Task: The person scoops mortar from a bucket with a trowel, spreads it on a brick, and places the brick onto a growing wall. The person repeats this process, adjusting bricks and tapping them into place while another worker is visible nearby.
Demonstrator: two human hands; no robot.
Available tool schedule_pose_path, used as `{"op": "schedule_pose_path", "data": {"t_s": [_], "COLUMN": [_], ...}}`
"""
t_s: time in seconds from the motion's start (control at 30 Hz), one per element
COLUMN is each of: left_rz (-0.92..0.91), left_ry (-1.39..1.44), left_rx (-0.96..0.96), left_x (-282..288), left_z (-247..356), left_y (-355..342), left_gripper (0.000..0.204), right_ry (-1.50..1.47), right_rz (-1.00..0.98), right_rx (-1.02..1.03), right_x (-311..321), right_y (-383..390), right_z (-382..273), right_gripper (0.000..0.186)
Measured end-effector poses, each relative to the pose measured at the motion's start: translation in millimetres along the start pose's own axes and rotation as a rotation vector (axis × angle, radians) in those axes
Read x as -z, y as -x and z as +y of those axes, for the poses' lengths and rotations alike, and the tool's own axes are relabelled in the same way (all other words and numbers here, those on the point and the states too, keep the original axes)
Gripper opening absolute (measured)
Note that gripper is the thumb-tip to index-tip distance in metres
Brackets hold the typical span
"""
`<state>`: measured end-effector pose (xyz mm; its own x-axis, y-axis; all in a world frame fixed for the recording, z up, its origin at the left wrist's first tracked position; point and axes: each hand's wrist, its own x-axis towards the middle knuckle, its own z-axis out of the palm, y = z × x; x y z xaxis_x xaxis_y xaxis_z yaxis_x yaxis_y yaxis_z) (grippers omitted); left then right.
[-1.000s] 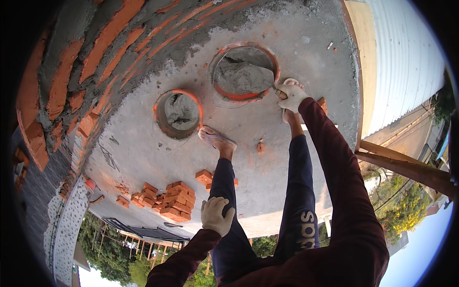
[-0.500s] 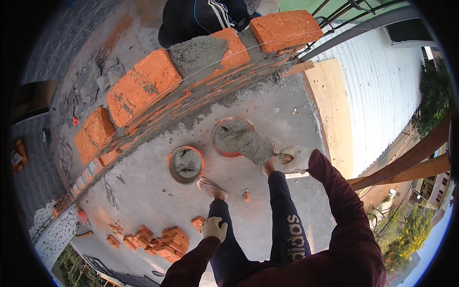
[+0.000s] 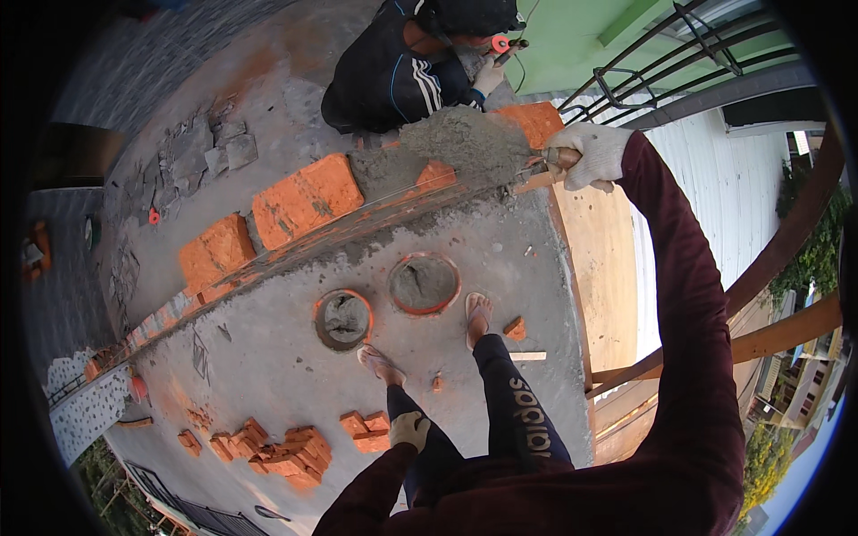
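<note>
My gloved right hand (image 3: 592, 154) is closed round the wooden handle of a trowel (image 3: 561, 157), over the far right part of the low brick wall. A large heap of wet grey mortar (image 3: 469, 138) hides the trowel's blade; whether it touches the wall top I cannot tell. Along the wall lie red bricks (image 3: 307, 201) and spread mortar (image 3: 382, 174), with a thin string stretched along the edge. My gloved left hand (image 3: 409, 430) rests on my left knee, fingers laid over it, holding nothing visible. Two round orange-rimmed buckets (image 3: 458, 284) (image 3: 369, 314) with mortar stand before my feet.
A co-worker (image 3: 384, 76) crouches behind the wall, one gloved hand (image 3: 489, 78) by a tool with a red round part. Stacked bricks (image 3: 299, 454) lie at lower left. Rebar (image 3: 666, 67) juts out at upper right. A wooden board (image 3: 601, 268) borders the floor's right edge.
My right hand has lifted the mortar-loaded trowel from beside the right bucket, up and away to the wall. My left hand stays on the knee. More of the co-worker shows.
</note>
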<state>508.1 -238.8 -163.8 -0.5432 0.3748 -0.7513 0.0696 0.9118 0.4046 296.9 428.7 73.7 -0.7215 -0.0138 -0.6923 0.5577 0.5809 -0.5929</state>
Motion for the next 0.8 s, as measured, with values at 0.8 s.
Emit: {"op": "schedule_pose_path", "data": {"t_s": [0.8], "left_rz": [-0.071], "left_ry": [0.053], "left_rx": [0.127], "left_x": [-3.3], "left_z": [-24.9], "left_y": [-27.5], "left_gripper": [0.050], "right_ry": [0.896], "right_rz": [0.903], "right_rx": [0.122], "right_x": [-99.4], "right_y": [46.0], "right_z": [38.1], "right_gripper": [0.014]}}
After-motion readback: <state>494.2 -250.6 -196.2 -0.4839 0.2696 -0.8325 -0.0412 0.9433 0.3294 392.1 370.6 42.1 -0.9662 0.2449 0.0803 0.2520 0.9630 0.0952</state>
